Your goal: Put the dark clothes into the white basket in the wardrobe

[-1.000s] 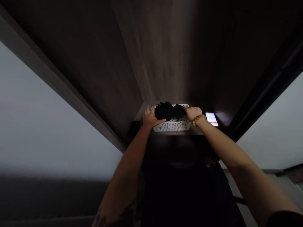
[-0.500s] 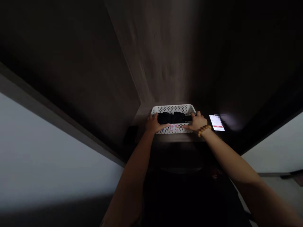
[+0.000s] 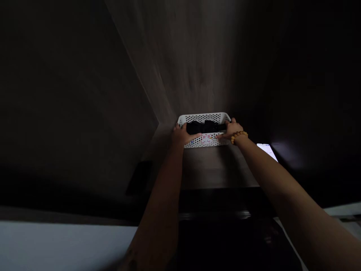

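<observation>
Left hand point(image 3: 179, 135) and right hand point(image 3: 231, 130) reach forward and slightly upward from long, nearly straight arms, the left forearm point(image 3: 166, 195) rising from the bottom of the view and the right forearm point(image 3: 276, 180) slanting in from the lower right. The hands stand apart, one at each end of a white perforated plastic basket point(image 3: 204, 117), and both are clamped on it. The left hand wraps the basket's left end, with the left thumb point(image 3: 194, 136) stretched along the front rim. Across the gap, the right hand curls its fingers point(image 3: 232, 121) over the right corner, with the right thumb point(image 3: 221, 136) lying along the same rim, the two thumbs pointing toward each other. Inside the basket, a dark bundle of black cloth point(image 3: 205, 127) lies low, below the rim, with its folds hard to make out in the shadow. A small pink-and-white sticker point(image 3: 206, 139) marks the basket's front wall. The basket sits on a dark wood-grain shelf point(image 3: 217, 167), near its back panel point(image 3: 194, 64). A wooden bead bracelet point(image 3: 239, 137) circles the right wrist. Further right, a lit smartphone point(image 3: 266, 150) lies on the shelf, just beyond the right forearm and well apart from the basket.
</observation>
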{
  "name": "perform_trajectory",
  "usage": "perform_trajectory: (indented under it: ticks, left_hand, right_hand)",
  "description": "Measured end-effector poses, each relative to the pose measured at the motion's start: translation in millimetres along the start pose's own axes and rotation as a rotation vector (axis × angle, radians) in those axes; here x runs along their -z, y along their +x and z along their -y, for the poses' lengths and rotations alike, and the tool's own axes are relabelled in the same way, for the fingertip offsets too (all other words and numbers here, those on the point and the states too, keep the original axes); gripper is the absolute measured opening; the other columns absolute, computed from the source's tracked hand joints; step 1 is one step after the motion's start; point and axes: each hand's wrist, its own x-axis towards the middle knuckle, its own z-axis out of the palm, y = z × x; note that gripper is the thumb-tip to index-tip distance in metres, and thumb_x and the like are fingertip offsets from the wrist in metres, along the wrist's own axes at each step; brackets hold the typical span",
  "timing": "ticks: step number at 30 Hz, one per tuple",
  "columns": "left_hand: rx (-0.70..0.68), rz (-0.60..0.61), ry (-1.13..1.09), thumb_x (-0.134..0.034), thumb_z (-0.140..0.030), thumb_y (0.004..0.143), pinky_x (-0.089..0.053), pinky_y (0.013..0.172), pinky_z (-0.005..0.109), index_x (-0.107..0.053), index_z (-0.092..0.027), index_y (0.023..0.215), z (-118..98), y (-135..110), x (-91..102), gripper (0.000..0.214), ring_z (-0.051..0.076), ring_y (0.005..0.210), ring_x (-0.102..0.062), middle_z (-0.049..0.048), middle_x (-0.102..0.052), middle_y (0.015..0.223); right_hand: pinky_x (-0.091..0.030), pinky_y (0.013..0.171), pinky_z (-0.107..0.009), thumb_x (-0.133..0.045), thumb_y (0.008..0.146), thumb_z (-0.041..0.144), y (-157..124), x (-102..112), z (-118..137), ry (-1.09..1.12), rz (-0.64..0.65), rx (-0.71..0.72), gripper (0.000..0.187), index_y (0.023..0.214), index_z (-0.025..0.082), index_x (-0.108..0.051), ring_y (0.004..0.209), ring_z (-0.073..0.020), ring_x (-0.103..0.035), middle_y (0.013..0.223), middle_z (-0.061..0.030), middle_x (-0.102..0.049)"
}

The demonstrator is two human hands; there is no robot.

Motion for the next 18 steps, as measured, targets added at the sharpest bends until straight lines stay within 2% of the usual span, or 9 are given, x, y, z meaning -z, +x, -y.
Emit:
perform_trajectory:
  ticks: [5,11,15,18]
  left_hand:
    - [0.0,0.002,-0.024,-0.059,-0.097,0.07,-0.029,0.129,0.051,-0.033,-0.018,0.167,-0.7,48.9,-11.1,0.128,0.045,0.159,-0.027,0.0241,-0.024,0.174]
    - [0.0,-0.005,-0.043,-0.063,-0.095,0.071,-0.029,0.128,0.054,-0.031,-0.019,0.168,3.6,88.6,-20.9,0.128,0.046,0.16,-0.026,0.0238,-0.023,0.175]
    - [-0.002,0.012,-0.019,-0.061,-0.095,0.072,-0.029,0.127,0.059,-0.032,-0.02,0.168,2.0,94.9,-19.1,0.125,0.048,0.16,-0.025,0.0229,-0.023,0.175]
    - [0.02,-0.096,0.008,-0.059,-0.092,0.077,-0.019,0.129,0.064,-0.028,-0.019,0.169,-5.2,78.4,-16.0,0.12,0.045,0.163,-0.018,0.0236,-0.023,0.175]
  right_hand:
    - [-0.057,0.099,-0.046,-0.08,0.067,0.081,45.6,-4.8,0.5,-0.022,0.036,-0.039,0.093,0.137,0.023,-0.061,0.119,-0.0361,-0.066,0.142,-0.0175,-0.051]
    - [-0.056,0.1,-0.047,-0.076,0.072,0.081,75.4,-9.1,2.0,-0.031,0.053,-0.027,0.091,0.138,0.02,-0.061,0.119,-0.0376,-0.065,0.143,-0.0198,-0.049]
    - [-0.056,0.1,-0.047,-0.076,0.069,0.084,82.7,-15.6,0.7,-0.035,0.034,-0.021,0.096,0.138,0.019,-0.061,0.119,-0.037,-0.064,0.142,-0.0197,-0.049]
    - [-0.056,0.099,-0.047,-0.075,0.071,0.084,81.0,-13.2,1.4,-0.042,0.039,-0.035,0.094,0.139,0.021,-0.061,0.121,-0.0372,-0.063,0.144,-0.02,-0.049]
